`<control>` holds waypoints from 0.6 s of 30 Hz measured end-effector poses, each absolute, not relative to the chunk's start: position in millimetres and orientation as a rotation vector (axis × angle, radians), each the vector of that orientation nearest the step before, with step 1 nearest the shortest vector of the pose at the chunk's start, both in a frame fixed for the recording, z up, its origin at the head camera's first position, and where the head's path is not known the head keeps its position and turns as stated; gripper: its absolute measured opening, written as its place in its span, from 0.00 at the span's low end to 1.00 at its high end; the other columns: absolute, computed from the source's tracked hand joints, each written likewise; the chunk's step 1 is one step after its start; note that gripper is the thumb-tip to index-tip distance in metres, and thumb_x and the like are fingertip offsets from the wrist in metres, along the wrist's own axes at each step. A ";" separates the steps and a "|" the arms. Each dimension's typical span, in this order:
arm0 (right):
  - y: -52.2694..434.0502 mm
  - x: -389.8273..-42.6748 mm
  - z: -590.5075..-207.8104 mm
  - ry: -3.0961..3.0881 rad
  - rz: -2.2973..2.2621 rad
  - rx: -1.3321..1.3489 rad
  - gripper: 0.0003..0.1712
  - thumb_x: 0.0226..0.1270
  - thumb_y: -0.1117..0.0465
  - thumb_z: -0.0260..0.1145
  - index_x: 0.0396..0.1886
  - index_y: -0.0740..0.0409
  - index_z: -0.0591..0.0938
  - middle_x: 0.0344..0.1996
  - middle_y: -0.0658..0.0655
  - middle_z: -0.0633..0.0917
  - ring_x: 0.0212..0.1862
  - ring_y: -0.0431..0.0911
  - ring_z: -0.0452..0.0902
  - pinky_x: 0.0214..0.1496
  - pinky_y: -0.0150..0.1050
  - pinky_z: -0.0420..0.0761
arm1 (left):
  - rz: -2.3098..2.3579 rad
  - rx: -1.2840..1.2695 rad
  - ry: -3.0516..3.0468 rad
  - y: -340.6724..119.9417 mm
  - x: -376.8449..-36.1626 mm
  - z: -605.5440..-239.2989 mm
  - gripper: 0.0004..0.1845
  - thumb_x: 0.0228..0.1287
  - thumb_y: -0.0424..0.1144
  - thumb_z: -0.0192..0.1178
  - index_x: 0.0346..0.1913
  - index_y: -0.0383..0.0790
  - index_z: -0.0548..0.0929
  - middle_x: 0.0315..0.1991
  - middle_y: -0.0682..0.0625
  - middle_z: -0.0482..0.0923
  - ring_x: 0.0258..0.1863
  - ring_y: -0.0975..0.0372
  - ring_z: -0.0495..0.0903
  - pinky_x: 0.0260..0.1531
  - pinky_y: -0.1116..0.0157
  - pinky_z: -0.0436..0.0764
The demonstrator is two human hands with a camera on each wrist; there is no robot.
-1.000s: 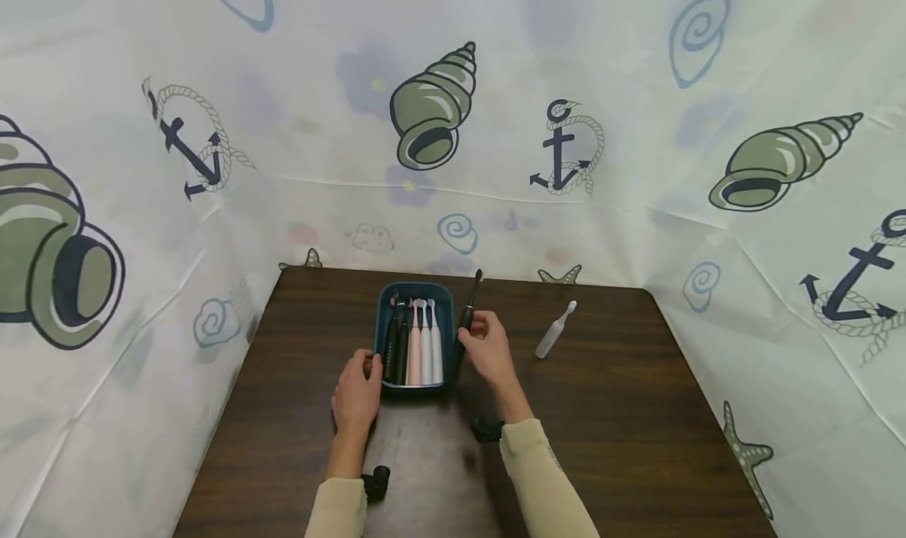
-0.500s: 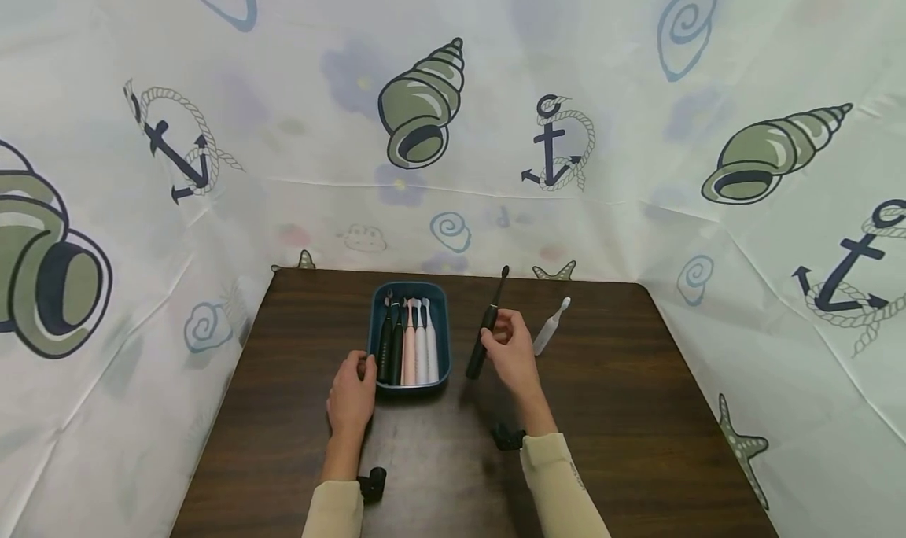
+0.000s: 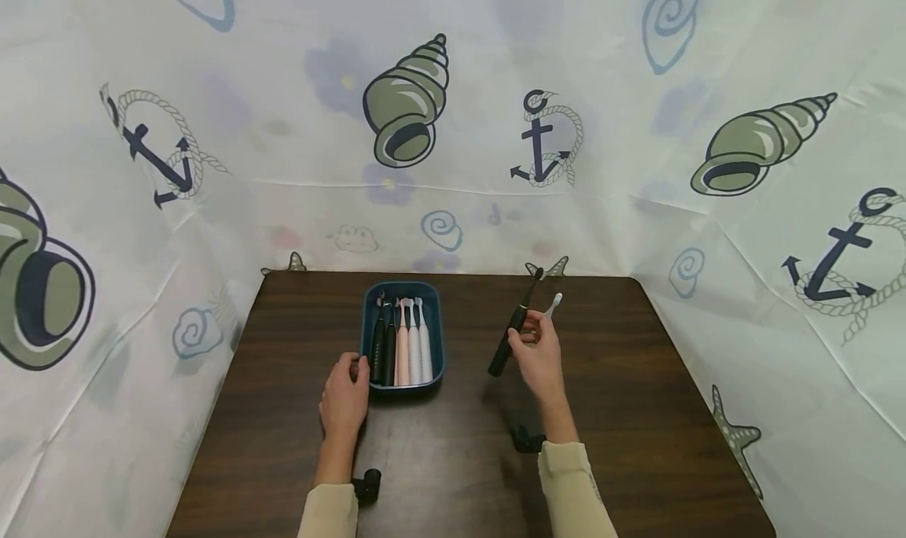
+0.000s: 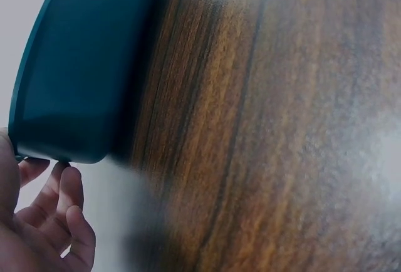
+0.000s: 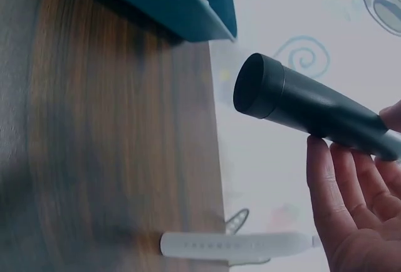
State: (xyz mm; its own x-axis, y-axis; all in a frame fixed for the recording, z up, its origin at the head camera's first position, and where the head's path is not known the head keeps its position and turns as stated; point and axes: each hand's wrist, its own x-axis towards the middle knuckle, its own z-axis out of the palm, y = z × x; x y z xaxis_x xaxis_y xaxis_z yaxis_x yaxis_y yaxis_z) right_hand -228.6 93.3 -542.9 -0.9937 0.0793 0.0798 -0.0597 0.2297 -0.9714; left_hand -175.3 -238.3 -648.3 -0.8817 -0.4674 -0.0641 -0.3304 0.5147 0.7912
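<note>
A dark blue box (image 3: 406, 389) stands toward the back of the table, with several electric toothbrushes (image 3: 403, 349) side by side in it: black, pink and white ones. My left hand (image 3: 343, 396) grips the box's left side by its front corner. The left wrist view has the fingers (image 4: 71, 187) against the box's wall (image 4: 81, 59), the thumb near its rim. To the right of the box, my right hand (image 3: 541, 361) holds a black electric toothbrush (image 3: 501, 355) above the table, head up and tilted right, pinched between thumb and fingers.
A white electric toothbrush (image 5: 232, 245) lies on the table beyond my right hand, which partly hides it in the head view. The dark wooden table (image 3: 453, 475) ends at a pale patterned cloth (image 3: 481, 231) behind and at both sides.
My right hand has carried the black electric toothbrush from beside the box to the right, closer to the white one. My left hand stays on the box. The head view has shifted slightly.
</note>
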 end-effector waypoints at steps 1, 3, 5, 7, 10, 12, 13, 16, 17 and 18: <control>96.5 -227.8 -543.6 -2.371 1.879 -0.022 0.28 0.77 0.66 0.68 0.72 0.60 0.73 0.59 0.67 0.82 0.47 0.47 0.82 0.44 0.43 0.90 | -1.303 0.689 -2.593 -238.1 -175.3 -648.8 0.24 0.85 0.61 0.46 0.66 0.50 0.79 0.54 0.47 0.85 0.54 0.46 0.83 0.50 0.40 0.74; 103.0 -225.5 -544.7 -2.358 1.877 -0.033 0.28 0.77 0.66 0.68 0.73 0.61 0.73 0.58 0.67 0.82 0.47 0.46 0.83 0.45 0.44 0.91 | -1.304 0.693 -2.586 -237.3 -175.5 -650.0 0.24 0.85 0.62 0.46 0.65 0.51 0.80 0.54 0.48 0.85 0.54 0.46 0.84 0.50 0.40 0.74; 109.6 -222.5 -546.0 -2.340 1.876 -0.042 0.28 0.77 0.67 0.68 0.72 0.61 0.73 0.58 0.67 0.82 0.45 0.43 0.83 0.45 0.44 0.91 | -1.309 0.692 -2.582 -237.3 -175.1 -650.7 0.25 0.85 0.63 0.45 0.66 0.51 0.79 0.55 0.48 0.85 0.55 0.47 0.83 0.50 0.41 0.74; 117.3 -219.3 -547.2 -2.327 1.861 -0.056 0.27 0.77 0.68 0.68 0.72 0.62 0.73 0.57 0.67 0.82 0.44 0.40 0.84 0.44 0.40 0.90 | -1.315 0.689 -2.578 -237.1 -174.7 -650.7 0.26 0.85 0.63 0.45 0.66 0.51 0.79 0.55 0.47 0.85 0.55 0.46 0.83 0.50 0.40 0.74; 130.8 -213.9 -547.2 -2.311 1.844 -0.077 0.27 0.77 0.67 0.68 0.71 0.62 0.73 0.57 0.67 0.82 0.43 0.38 0.84 0.42 0.37 0.89 | -1.319 0.690 -2.574 -237.2 -174.6 -650.4 0.26 0.85 0.63 0.46 0.67 0.50 0.79 0.56 0.46 0.85 0.56 0.46 0.83 0.50 0.40 0.74; 141.3 -211.4 -546.6 -2.307 1.823 -0.094 0.27 0.77 0.66 0.68 0.71 0.62 0.73 0.58 0.66 0.82 0.43 0.38 0.84 0.42 0.37 0.89 | -1.318 0.691 -2.574 -237.3 -174.7 -650.1 0.25 0.85 0.62 0.46 0.67 0.50 0.79 0.57 0.46 0.85 0.56 0.45 0.83 0.50 0.40 0.74; 146.6 -210.4 -546.2 -2.308 1.814 -0.105 0.27 0.78 0.65 0.68 0.71 0.62 0.72 0.58 0.65 0.82 0.44 0.37 0.84 0.43 0.38 0.89 | -1.318 0.692 -2.575 -237.4 -174.8 -649.9 0.25 0.85 0.61 0.46 0.67 0.50 0.79 0.57 0.46 0.85 0.57 0.45 0.83 0.50 0.40 0.74; 162.7 -209.6 -545.6 -2.301 1.782 -0.144 0.27 0.79 0.64 0.67 0.71 0.62 0.72 0.58 0.65 0.81 0.44 0.36 0.83 0.43 0.38 0.90 | -1.316 0.693 -2.578 -237.2 -174.8 -649.6 0.25 0.85 0.61 0.46 0.67 0.50 0.79 0.57 0.46 0.85 0.57 0.45 0.83 0.50 0.39 0.75; 167.5 -209.2 -543.7 -2.307 1.778 -0.172 0.27 0.79 0.64 0.67 0.72 0.63 0.71 0.59 0.65 0.81 0.44 0.36 0.83 0.44 0.38 0.90 | -1.316 0.691 -2.579 -237.0 -174.5 -649.4 0.26 0.85 0.62 0.46 0.67 0.50 0.79 0.57 0.46 0.85 0.57 0.45 0.83 0.50 0.39 0.75; 172.2 -209.6 -543.3 -2.309 1.769 -0.191 0.27 0.79 0.64 0.67 0.73 0.63 0.71 0.59 0.65 0.81 0.43 0.35 0.83 0.43 0.36 0.89 | -1.317 0.690 -2.579 -236.7 -174.5 -649.2 0.26 0.85 0.62 0.46 0.67 0.49 0.79 0.57 0.46 0.85 0.56 0.45 0.83 0.51 0.40 0.75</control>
